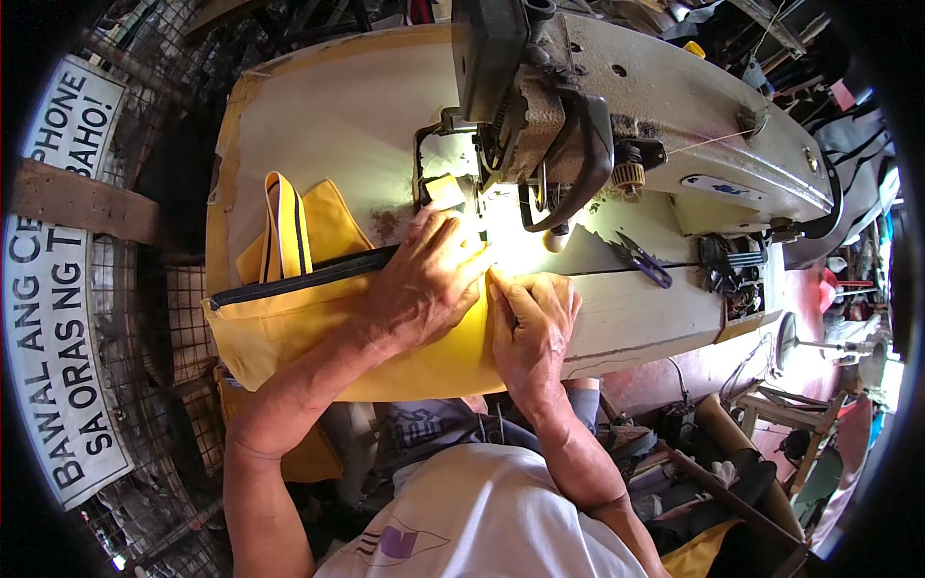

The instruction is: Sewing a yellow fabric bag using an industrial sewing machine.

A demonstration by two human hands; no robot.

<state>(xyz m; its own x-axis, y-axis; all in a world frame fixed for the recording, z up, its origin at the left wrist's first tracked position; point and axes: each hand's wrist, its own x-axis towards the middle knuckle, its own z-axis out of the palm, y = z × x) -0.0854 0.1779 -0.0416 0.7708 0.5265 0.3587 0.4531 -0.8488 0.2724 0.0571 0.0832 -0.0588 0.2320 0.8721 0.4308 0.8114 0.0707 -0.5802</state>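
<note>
White shirt [482,511] in the foreground, yellow cloth [289,337] spread beyond it at a sewing machine [655,96].

From the left, a dark-striped strap [282,226] loops above the cloth's dark trim [308,277]; the cloth lies on the machine table [636,313], its near edge hanging over the front. It looks light and flexible, sturdy rather than fragile, with the trim probably stiffer; flat fingers near the edge should guide it better than a hard grip. The left hand [427,279] rests on the cloth, fingers bent toward the lit needle area; just beside it, the right hand [536,323] touches the right edge, fingers bunched. Whether either pinches the cloth, I cannot tell. Farther right lie dark snips [644,260].
</note>
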